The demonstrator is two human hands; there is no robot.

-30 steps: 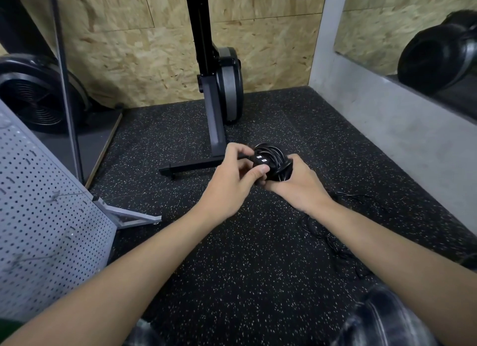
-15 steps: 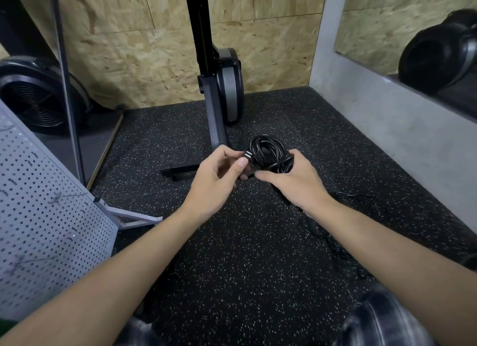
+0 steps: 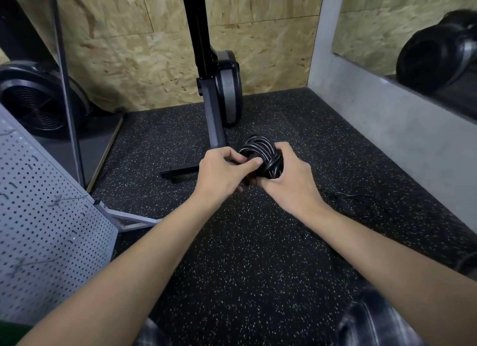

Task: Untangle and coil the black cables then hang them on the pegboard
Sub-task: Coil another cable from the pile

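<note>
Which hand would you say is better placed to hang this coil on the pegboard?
Probably left: the left hand grips the coil, and the pegboard stands on that side.

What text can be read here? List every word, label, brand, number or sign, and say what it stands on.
None can be read. No word, label, brand, number or sign shows on the coiled black cable, the pegboard, the black and grey machine or the chipboard wall.

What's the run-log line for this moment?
step: coiling | left hand: grips coil | right hand: grips coil | loose cable: on floor | pegboard: coil not hung
</note>
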